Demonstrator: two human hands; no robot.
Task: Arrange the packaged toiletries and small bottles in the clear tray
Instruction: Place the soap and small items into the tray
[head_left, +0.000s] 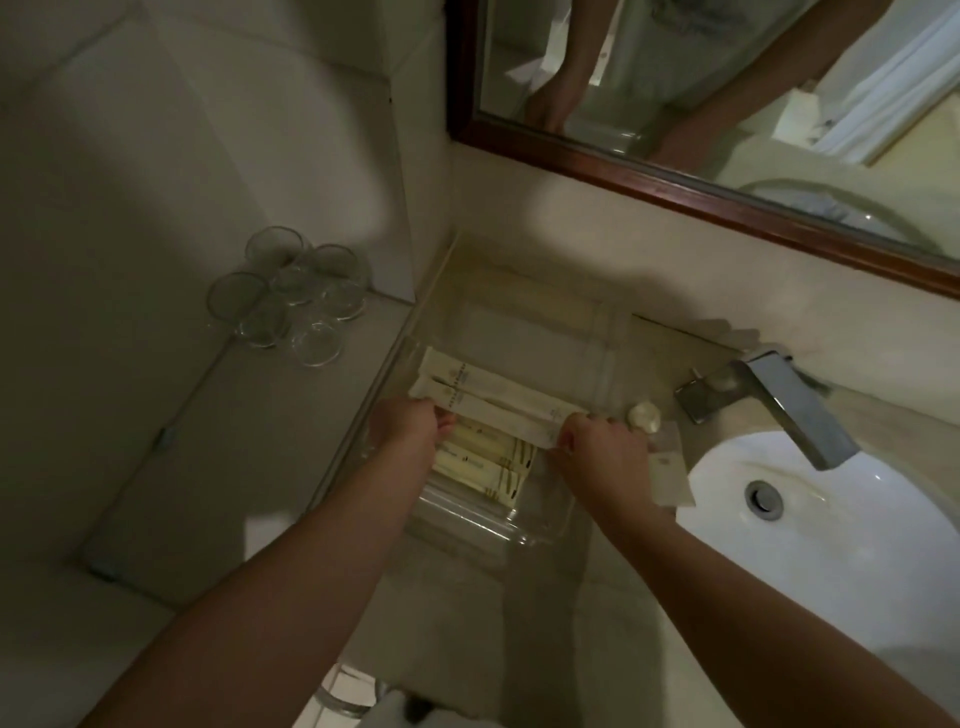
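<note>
A clear plastic tray (519, 322) sits on the counter below the mirror. Two long white packaged boxes (498, 395) lie side by side across its middle. My left hand (408, 423) pinches their left end and my right hand (605, 449) grips their right end. Nearer to me in the tray lie several small cream-coloured bottles (483, 462) on their sides, partly hidden by my hands. A small round white cap or bottle (644, 417) and a flat packet (670, 475) lie on the counter just right of the tray.
Several upturned drinking glasses (291, 301) stand on a glass shelf at the left. A chrome faucet (779, 400) and white sink basin (810, 530) are at the right. A wood-framed mirror (675, 179) hangs above, close behind the tray.
</note>
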